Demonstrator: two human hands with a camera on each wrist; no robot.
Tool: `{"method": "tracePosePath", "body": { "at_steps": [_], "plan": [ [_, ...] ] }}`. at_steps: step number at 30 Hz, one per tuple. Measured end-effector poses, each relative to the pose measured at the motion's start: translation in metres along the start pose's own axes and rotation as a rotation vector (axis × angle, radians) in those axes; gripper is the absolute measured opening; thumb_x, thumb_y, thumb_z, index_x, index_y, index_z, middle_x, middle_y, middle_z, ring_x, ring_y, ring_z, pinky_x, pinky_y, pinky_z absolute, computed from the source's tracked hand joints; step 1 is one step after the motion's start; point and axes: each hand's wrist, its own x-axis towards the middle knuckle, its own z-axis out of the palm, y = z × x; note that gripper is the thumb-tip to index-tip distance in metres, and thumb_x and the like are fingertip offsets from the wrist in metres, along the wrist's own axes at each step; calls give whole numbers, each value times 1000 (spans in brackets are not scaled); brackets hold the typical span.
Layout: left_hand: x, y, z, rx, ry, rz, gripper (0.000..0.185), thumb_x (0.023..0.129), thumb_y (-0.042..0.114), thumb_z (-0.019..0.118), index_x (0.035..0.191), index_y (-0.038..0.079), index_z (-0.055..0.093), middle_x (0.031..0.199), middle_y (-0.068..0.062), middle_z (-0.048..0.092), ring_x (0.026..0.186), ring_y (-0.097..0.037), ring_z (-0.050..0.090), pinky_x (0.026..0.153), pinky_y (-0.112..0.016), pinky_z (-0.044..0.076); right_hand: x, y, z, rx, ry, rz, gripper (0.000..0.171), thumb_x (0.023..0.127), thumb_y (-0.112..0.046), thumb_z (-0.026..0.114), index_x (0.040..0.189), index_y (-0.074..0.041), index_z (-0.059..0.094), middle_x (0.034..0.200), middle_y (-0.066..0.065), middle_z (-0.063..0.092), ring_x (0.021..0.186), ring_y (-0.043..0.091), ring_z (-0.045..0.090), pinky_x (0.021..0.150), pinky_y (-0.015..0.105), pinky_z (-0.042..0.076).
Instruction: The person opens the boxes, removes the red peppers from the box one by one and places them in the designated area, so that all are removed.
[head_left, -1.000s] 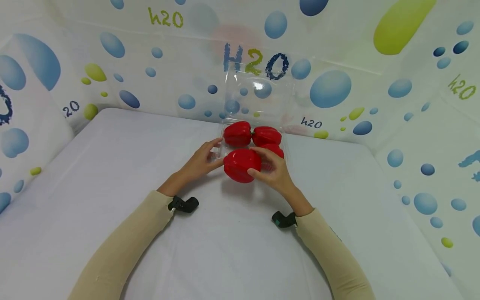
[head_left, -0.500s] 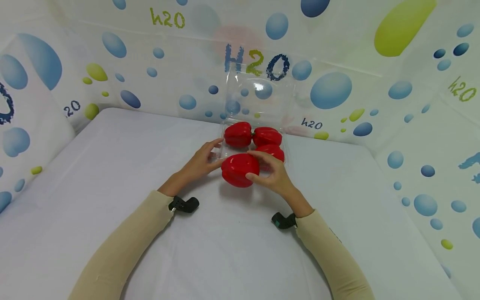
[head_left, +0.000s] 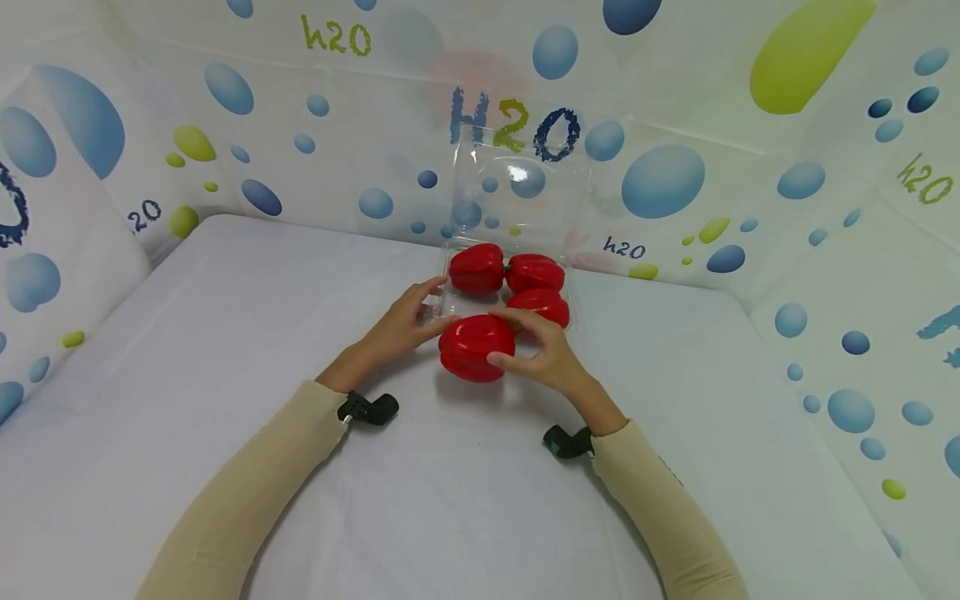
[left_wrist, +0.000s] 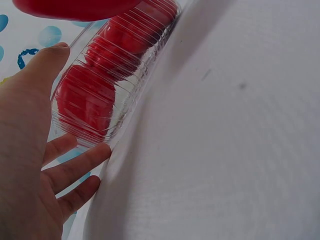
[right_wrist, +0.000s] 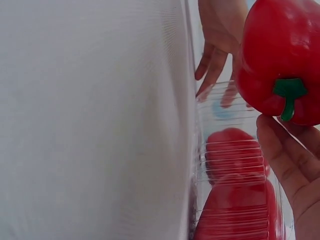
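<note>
Since the earlier frame, held pepper [head_left: 476, 347] has moved nearer, clear of clear tray [head_left: 452, 293]; right hand [head_left: 542, 352] grips it. Head: left hand [head_left: 401, 321], fingers relaxed, touches tray's left wall. Left wrist: fingers [left_wrist: 75, 167] lie against the ribbed wall. Right wrist: pepper's green stem [right_wrist: 288, 95] faces camera, above tray.

A white-covered table [head_left: 225, 350] carried the items. One clear plastic clamshell container [head_left: 450, 296] lay directly on it at the far edge, lid raised; three red peppers [head_left: 476, 268] sat inside that container.
</note>
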Motion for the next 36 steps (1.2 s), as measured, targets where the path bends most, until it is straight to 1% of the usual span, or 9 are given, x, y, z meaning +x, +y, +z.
{"method": "tracePosePath", "body": {
  "at_steps": [6, 14, 17, 20, 25, 31, 36],
  "plan": [
    [0, 0, 1, -8, 7, 10, 76, 89, 24, 70, 152, 14, 29, 142, -16, 43, 125, -35, 49, 98, -48, 49, -1, -2, 2, -28, -37, 22, 61, 77, -13, 80, 132, -2, 56, 127, 15, 61, 110, 27, 59, 89, 41, 55],
    [2, 1, 2, 6, 6, 7, 75, 90, 29, 69, 152, 14, 29, 143, -16, 44, 126, -35, 48, 100, -49, 48, 0, -5, 3, -81, -70, 55, 63, 78, -21, 81, 134, -5, 56, 126, 12, 61, 109, 25, 58, 87, 44, 56],
    [2, 1, 1, 15, 3, 2, 75, 90, 29, 69, 153, 15, 29, 143, -15, 43, 127, -35, 48, 100, -49, 48, 1, -7, 4, -98, -80, 78, 64, 78, -22, 81, 134, -6, 56, 126, 11, 61, 110, 24, 58, 87, 43, 56],
    [1, 2, 1, 20, 4, 0, 76, 90, 28, 69, 153, 15, 29, 143, -16, 43, 127, -34, 47, 101, -49, 48, 1, -7, 5, -108, -95, 105, 64, 78, -23, 80, 134, -7, 56, 127, 10, 61, 110, 23, 58, 88, 42, 56],
    [0, 1, 0, 21, 8, 6, 74, 91, 27, 69, 152, 15, 29, 143, -17, 44, 126, -34, 48, 102, -48, 47, 3, -8, 8, -109, -107, 121, 64, 78, -21, 80, 134, -4, 55, 125, 10, 61, 109, 23, 59, 87, 41, 56],
    [0, 0, 1, 23, 7, 8, 74, 91, 28, 68, 152, 15, 29, 142, -17, 44, 126, -35, 49, 101, -49, 47, 4, -9, 12, -147, -110, 149, 64, 78, -22, 80, 134, -4, 56, 124, 8, 63, 107, 21, 61, 86, 35, 57],
    [1, -1, 1, 21, 3, 6, 75, 91, 30, 69, 153, 16, 29, 144, -16, 43, 127, -35, 48, 102, -49, 47, 3, -10, 15, -146, -118, 185, 64, 78, -22, 80, 134, -5, 56, 126, 8, 62, 109, 22, 60, 87, 36, 56]
  ]
}}
